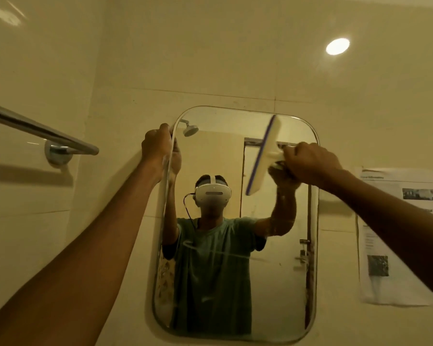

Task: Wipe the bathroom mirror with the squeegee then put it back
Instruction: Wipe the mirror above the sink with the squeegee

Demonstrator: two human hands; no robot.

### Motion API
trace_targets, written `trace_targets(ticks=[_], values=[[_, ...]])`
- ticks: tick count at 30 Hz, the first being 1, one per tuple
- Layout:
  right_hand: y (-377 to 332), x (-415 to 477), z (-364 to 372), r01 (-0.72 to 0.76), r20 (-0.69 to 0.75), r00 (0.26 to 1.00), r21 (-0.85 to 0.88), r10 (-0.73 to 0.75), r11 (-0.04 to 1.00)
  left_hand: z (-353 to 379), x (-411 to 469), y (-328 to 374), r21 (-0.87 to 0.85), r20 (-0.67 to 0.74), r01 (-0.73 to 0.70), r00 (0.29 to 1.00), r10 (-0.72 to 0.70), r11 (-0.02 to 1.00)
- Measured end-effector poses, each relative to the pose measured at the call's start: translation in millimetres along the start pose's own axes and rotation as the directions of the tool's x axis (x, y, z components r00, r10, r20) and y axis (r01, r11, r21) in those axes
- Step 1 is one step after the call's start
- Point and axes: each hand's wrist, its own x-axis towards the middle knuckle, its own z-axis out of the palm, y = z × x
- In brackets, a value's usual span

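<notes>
A person wearing a head-mounted camera works at a wall-hung bathroom mirror [273, 283], both bare arms raised to its upper half. The right hand [310, 163] is clenched round the short handle of a white squeegee [263, 156], which sits in the mirror's upper right quarter. Its long blade stands nearly upright and leans to the right. The top end reaches close to the mirror's top edge, and a purple rubber strip runs down the blade's left side. Motion blur makes it impossible to tell whether the strip is pressed to the glass or held just off it. The left hand [156, 143] grips the mirror's left edge just below the top left corner, fingers curled round the rim. Faint streaks cross the glass at mid-height. The reflection shows the person in a green T-shirt [210, 283] with a white headset [213, 193], a shower head [191, 129] near the top left corner and a door on the right. A chrome towel rail [40, 132] juts from the tiled wall well to the left of the mirror. A printed paper notice [395, 236] hangs on the wall just beyond the mirror's right edge, and a round light [337, 46] glows above.
</notes>
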Motion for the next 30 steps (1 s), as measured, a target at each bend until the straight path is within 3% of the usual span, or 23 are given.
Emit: trace_targets(ticks=[3, 6, 12, 18, 23, 27, 30], values=[[24.1, -17.4, -7.3, -0.173, 0.011, 0.985, 0.100, 0.173, 0.980, 3.6, -0.7, 1.2, 0.046, -0.022, -0.021, 1.000, 0.022, 0.999], [19.5, -15.2, -11.5, -0.221, -0.032, 0.974, 0.102, 0.225, 0.970, 4.5, -4.0, -2.7, 0.152, -0.033, -0.076, 0.996, 0.082, 0.985], [-11.8, 16.6, -14.6, -0.341, -0.111, 0.906, 0.376, 0.408, 0.861, -5.6, -9.3, -23.2, 0.321, 0.029, -0.173, 0.985, 0.173, 0.931], [-15.1, -26.5, 21.5, -0.422, -0.006, 0.852, 0.583, 0.523, 0.694, -10.5, -14.6, -41.9, 0.380, 0.012, -0.198, 0.978, 0.210, 0.903], [-9.5, -103.1, 73.1, -0.586, 0.157, 0.735, 0.635, 0.659, 0.503, -8.9, -24.1, -49.3, 0.407, -0.030, -0.202, 0.972, 0.234, 0.891], [-18.9, -110.6, 67.9, -0.676, 0.206, 0.627, 0.624, 0.751, 0.393, -9.4, -30.7, -52.5, 0.416, -0.027, -0.219, 0.967, 0.253, 0.883], [-27.3, -83.3, 41.3, -0.609, 0.200, 0.653, 0.712, 0.731, 0.349, -10.4, -30.3, -57.2, 0.420, -0.018, -0.248, 0.959, 0.282, 0.873]])
